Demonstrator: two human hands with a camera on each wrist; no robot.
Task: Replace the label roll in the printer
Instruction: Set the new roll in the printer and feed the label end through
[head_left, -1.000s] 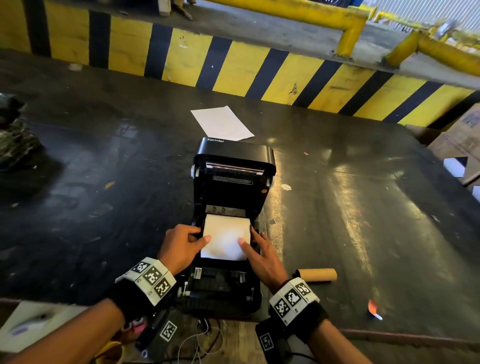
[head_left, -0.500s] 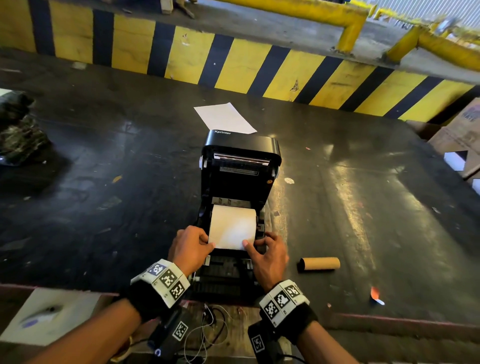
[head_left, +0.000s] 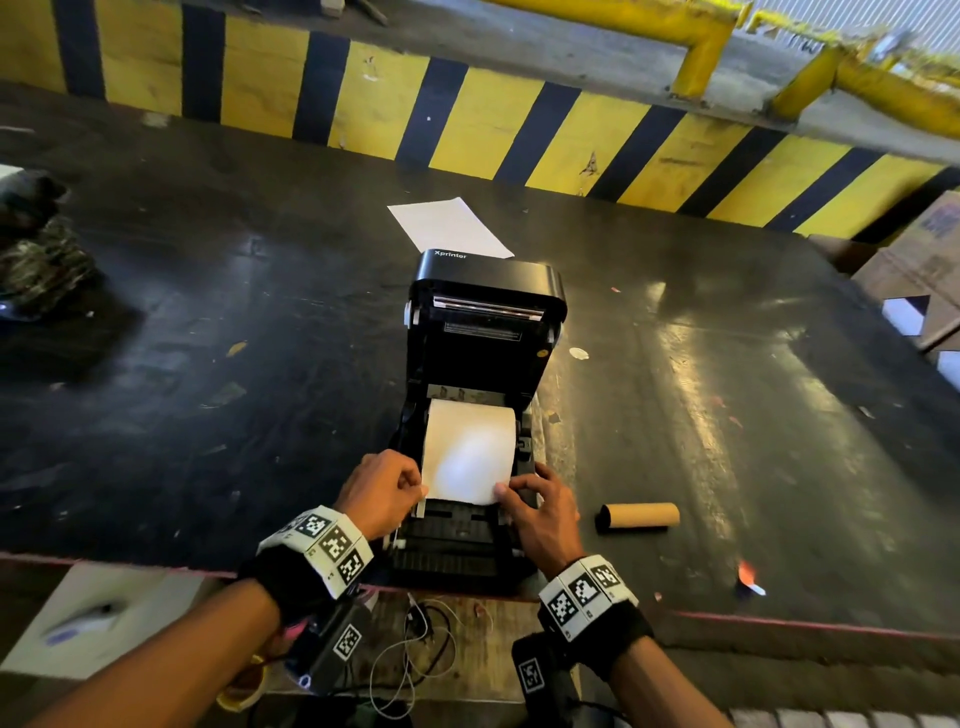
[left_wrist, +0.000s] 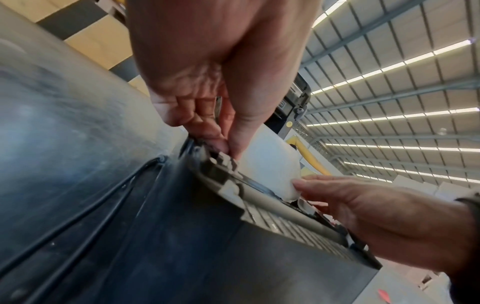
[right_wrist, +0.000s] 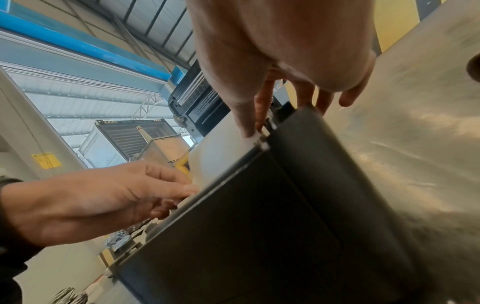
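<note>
The black printer (head_left: 483, 332) stands near the table's front edge with its lid raised upright. A white label roll (head_left: 467, 447) sits in its bay, with the loose paper end drawn toward me over the front. My left hand (head_left: 418, 488) pinches the paper's front left corner, thumb against finger, seen close up in the left wrist view (left_wrist: 230, 147). My right hand (head_left: 504, 491) pinches the front right corner (right_wrist: 250, 131). An empty brown cardboard core (head_left: 639, 517) lies on the table right of the printer.
A loose white sheet (head_left: 449, 226) lies behind the printer. The dark table (head_left: 208, 338) ends at a yellow-and-black striped wall (head_left: 519, 135). Cardboard boxes (head_left: 924, 270) stand far right and a dark bundle (head_left: 41, 260) far left. Cables (head_left: 415, 649) hang below the front edge.
Both hands slid from the sides of the paper down to its front corners and now pinch them. The paper end lies drawn out a little further toward me.
</note>
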